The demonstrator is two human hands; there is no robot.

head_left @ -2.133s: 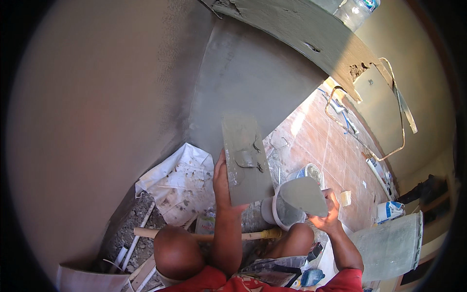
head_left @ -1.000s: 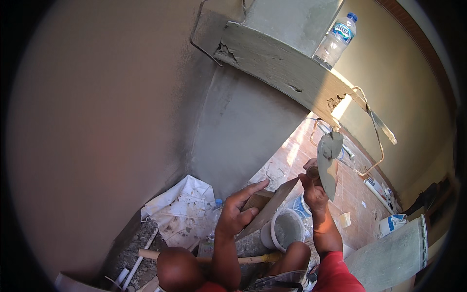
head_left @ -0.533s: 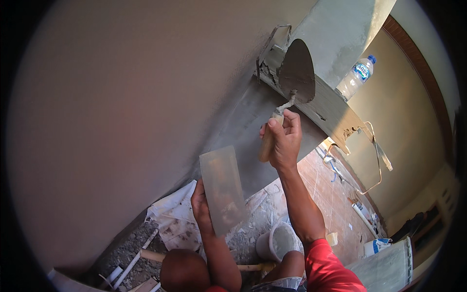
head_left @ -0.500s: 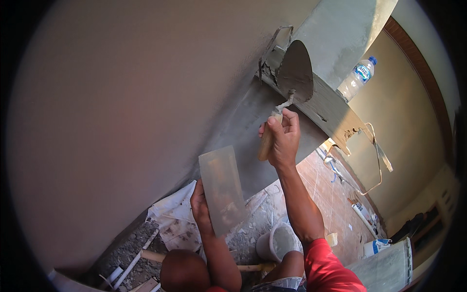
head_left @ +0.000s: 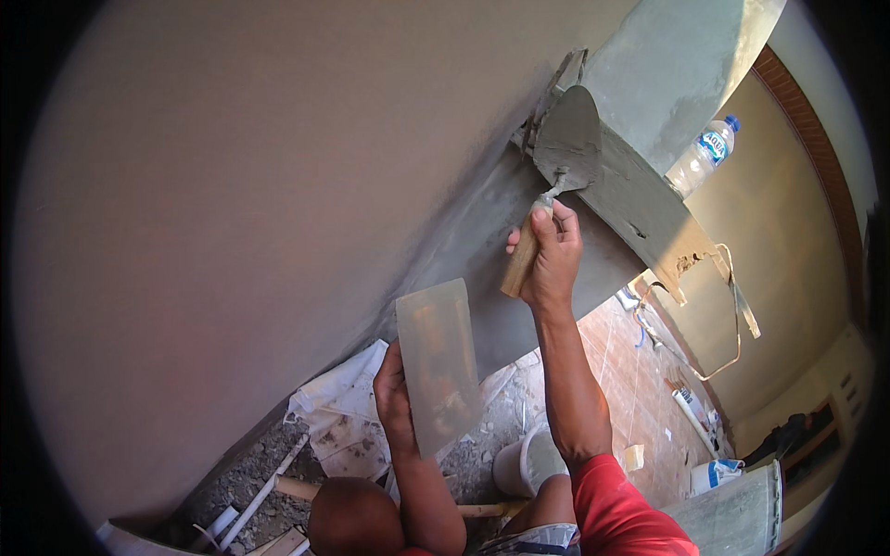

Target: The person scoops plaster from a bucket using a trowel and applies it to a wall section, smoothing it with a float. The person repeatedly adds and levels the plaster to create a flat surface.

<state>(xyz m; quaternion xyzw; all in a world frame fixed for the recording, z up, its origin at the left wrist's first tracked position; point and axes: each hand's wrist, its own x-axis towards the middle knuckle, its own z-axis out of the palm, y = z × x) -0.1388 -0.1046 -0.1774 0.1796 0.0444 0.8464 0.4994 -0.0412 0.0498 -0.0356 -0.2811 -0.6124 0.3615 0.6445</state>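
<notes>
My right hand (head_left: 553, 255) is closed round the wooden handle of a pointing trowel (head_left: 568, 139). Its wet grey blade is against or just in front of the mortar-covered edge of a ledge (head_left: 640, 199), near where the ledge meets the wall; whether it touches I cannot tell. Lower and to the left, my left hand (head_left: 393, 389) grips a flat rectangular plastering float (head_left: 434, 357) from behind, so most of its fingers are hidden. The float's pale face is turned up towards me, with faint smears on it.
A plastic water bottle (head_left: 705, 156) stands on the ledge. Bent metal rods (head_left: 737, 315) stick out at its right end. Below are a bucket (head_left: 530, 461), rubble (head_left: 260, 491) and a white sack (head_left: 338, 408). The plastered wall (head_left: 232, 232) fills the left side.
The view has shifted, so the ledge and bottle appear further right. Against the ledge, the trowel is slightly further left, its blade tilted differently and looking lighter. Both tools stay held.
</notes>
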